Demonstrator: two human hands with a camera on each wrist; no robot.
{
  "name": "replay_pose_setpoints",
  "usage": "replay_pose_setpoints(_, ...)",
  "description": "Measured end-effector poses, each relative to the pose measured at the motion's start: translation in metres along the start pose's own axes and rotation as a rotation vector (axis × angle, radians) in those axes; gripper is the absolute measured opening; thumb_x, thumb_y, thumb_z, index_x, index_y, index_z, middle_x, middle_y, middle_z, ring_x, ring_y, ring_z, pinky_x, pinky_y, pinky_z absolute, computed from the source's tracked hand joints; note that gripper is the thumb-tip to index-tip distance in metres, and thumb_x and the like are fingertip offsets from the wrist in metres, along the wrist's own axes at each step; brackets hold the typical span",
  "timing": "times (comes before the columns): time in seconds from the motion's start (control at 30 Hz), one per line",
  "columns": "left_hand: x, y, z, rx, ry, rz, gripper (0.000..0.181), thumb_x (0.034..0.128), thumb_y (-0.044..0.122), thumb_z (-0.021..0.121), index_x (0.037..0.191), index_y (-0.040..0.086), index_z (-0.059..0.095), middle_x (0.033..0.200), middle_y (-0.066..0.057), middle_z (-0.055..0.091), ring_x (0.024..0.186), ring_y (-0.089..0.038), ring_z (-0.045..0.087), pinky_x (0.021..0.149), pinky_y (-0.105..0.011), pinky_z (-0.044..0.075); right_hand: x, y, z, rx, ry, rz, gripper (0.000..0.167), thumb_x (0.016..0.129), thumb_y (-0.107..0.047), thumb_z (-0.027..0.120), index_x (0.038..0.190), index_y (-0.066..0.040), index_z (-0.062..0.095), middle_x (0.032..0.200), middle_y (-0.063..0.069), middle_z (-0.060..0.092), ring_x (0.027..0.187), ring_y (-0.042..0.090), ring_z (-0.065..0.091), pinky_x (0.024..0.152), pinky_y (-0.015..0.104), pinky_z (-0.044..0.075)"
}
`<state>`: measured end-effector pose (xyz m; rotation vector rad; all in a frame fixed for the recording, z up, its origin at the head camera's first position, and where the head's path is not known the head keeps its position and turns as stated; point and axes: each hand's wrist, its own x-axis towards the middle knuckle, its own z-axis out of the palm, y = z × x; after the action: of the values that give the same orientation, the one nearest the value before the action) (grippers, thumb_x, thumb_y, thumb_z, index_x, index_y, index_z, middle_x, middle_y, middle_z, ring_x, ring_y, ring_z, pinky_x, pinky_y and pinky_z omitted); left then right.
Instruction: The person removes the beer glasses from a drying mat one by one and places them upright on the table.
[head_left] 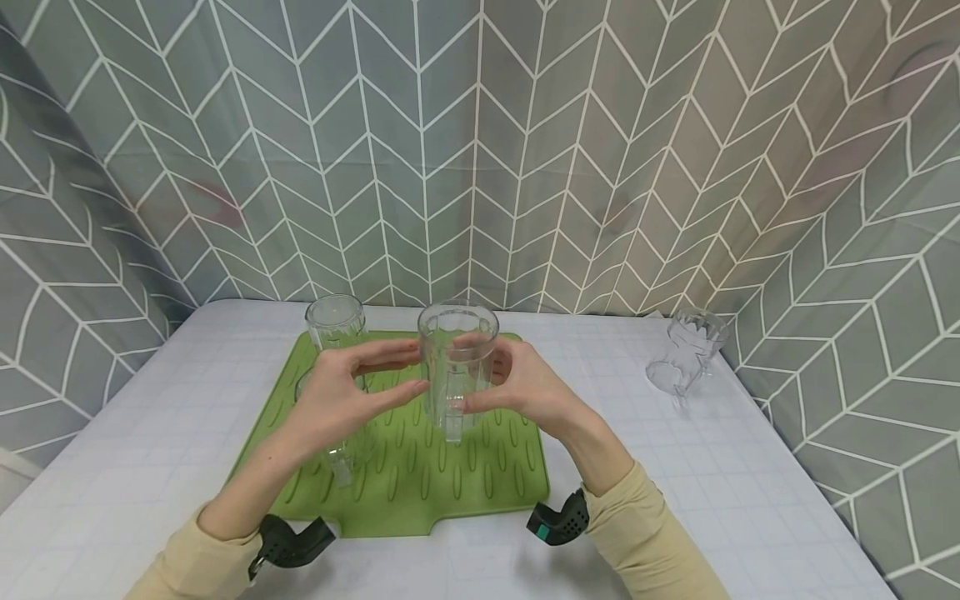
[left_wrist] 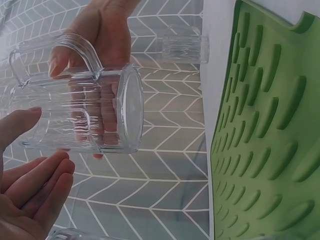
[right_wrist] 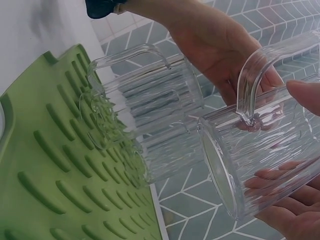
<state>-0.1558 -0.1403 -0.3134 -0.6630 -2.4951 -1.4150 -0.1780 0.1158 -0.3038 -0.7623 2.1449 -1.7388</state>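
A clear glass mug [head_left: 441, 387] hangs above the green ribbed drying mat [head_left: 405, 517], its handle turned toward me. My right hand [head_left: 525, 387] grips it from the right, thumb beside the handle and fingers behind the glass. On the other side, my left hand [head_left: 337, 396] has its thumb and fingers extended, the tips at the glass. Which end of the mug faces up I cannot tell. Two more clear mugs stand on the mat's left part: a rear mug [head_left: 335, 317] and a front mug [head_left: 341, 467], partly hidden behind my left hand.
Another clear mug [head_left: 686, 354] stands at the far right of the white table [head_left: 622, 467], near its edge; it also shows as a small mug [left_wrist: 182, 47] in the left wrist view. A patterned grey curtain [head_left: 480, 167] closes off the back and sides.
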Motion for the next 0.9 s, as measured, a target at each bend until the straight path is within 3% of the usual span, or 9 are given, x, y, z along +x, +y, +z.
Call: replay_pose_setpoints(0.9, 0.0001, -0.0001, -0.0034, 0.011, -0.003, 0.015, 0.049, 0.0846, 0.033, 0.081, 0.130, 0.022, 0.066, 0.123, 0.004, 0.072, 0.113, -0.021, 0.069, 0.093, -0.048, 0.058, 0.0004, 0.0006, -0.0001, -0.020, 0.001, 0.016, 0.065, 0.079, -0.008, 0.083, 0.138, -0.012, 0.055, 0.135, 0.007, 0.062, 0.120, 0.022, 0.062, 0.102, 0.039, 0.052)
